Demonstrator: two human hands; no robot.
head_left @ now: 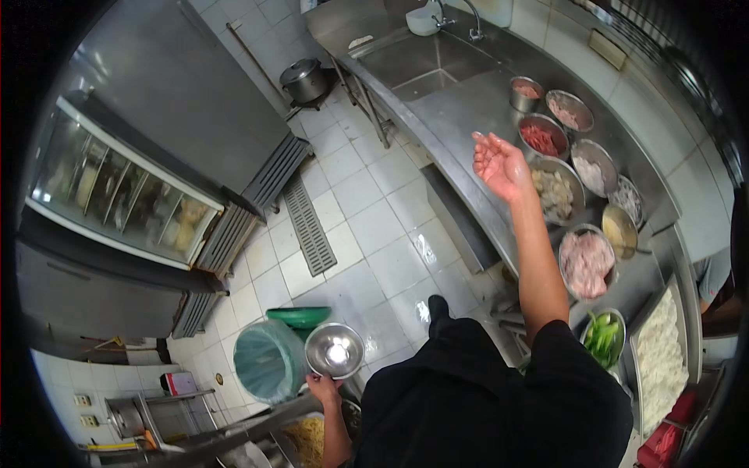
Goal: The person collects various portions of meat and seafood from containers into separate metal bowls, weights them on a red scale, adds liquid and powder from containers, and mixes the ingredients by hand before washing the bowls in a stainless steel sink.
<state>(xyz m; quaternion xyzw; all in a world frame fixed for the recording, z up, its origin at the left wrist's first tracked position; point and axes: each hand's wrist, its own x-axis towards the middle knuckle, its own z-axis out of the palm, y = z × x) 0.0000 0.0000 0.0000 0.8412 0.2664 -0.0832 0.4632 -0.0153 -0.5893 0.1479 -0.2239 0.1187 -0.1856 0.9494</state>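
Observation:
My left hand (324,387) grips the rim of a metal bowl (314,362), whose inside shows only a bright reflection. The bowl is beside a green bin (251,360) lined with a clear bag. Out to the right, my right hand (503,167) is raised palm up over the steel counter's edge, fingers loosely curled and apart, holding nothing. Nearest to it are a bowl of red meat strips (540,139) and a bowl of pale, shrimp-like pieces (552,195).
Along the steel counter (460,117) stand several more food bowls, including pink meat (587,265) and green vegetables (602,337). A tray of white food (662,355) lies near right. At left are a glass-door fridge (117,187) and a floor drain (310,226); a lidded pot (304,80) stands far back.

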